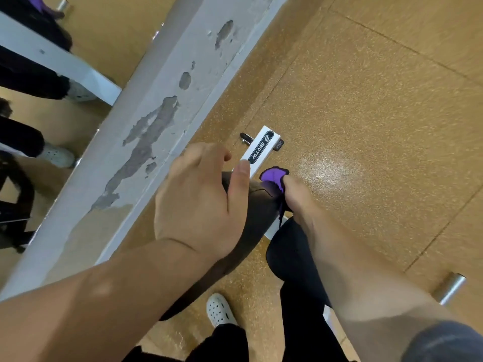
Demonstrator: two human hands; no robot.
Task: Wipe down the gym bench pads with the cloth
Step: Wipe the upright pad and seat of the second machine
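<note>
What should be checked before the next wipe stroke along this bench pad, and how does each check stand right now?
1. Grip on the cloth: ok, the right hand holds it bunched.
2. Contact of cloth with the bench pad: ok, at the pad's far end.
3. Pad steadied: ok, the left hand rests on it, fingers curled over its edge.
4. Stroke path free: not ok, the left hand covers part of the pad.
5. Cloth clean or damp enough: cannot tell.

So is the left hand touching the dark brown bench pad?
Touching. Head view: left hand grips the dark brown bench pad, thumb laid across its top.
</note>
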